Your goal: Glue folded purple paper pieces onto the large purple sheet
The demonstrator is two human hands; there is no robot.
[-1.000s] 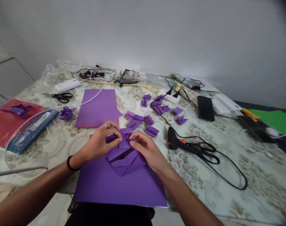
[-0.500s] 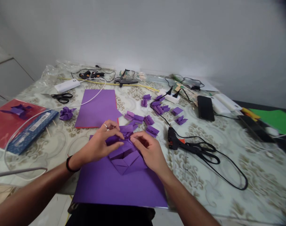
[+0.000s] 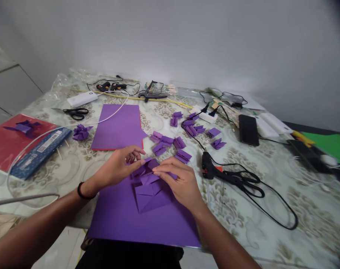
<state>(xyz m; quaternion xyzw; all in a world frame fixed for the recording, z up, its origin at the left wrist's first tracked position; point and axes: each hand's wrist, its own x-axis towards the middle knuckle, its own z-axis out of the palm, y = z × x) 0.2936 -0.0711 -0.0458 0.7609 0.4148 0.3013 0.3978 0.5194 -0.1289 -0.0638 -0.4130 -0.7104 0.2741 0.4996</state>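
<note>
A folded purple paper piece (image 3: 150, 198) with several flaps stands over a large purple sheet (image 3: 142, 228) at the table's front edge. My right hand (image 3: 179, 181) pinches a flap near its top between thumb and fingertips. Against the upper left side of the same piece rests the thumb of my left hand (image 3: 119, 166), with the other fingers curled above it. Several small folded purple pieces (image 3: 167, 140) lie just behind my hands.
A black glue gun (image 3: 207, 166) and scissors (image 3: 239, 179) lie to the right, with a looping cable. Behind are a purple sheet (image 3: 119, 125), a phone (image 3: 248, 130) and a power strip (image 3: 207, 115). At left are a blue packet (image 3: 38, 157) and a purple paper flower (image 3: 81, 132).
The folded piece has turned and tilted between my hands, its flaps now facing differently. My left hand has shifted slightly left, and my right fingers have closed on the flap. The view has moved slightly.
</note>
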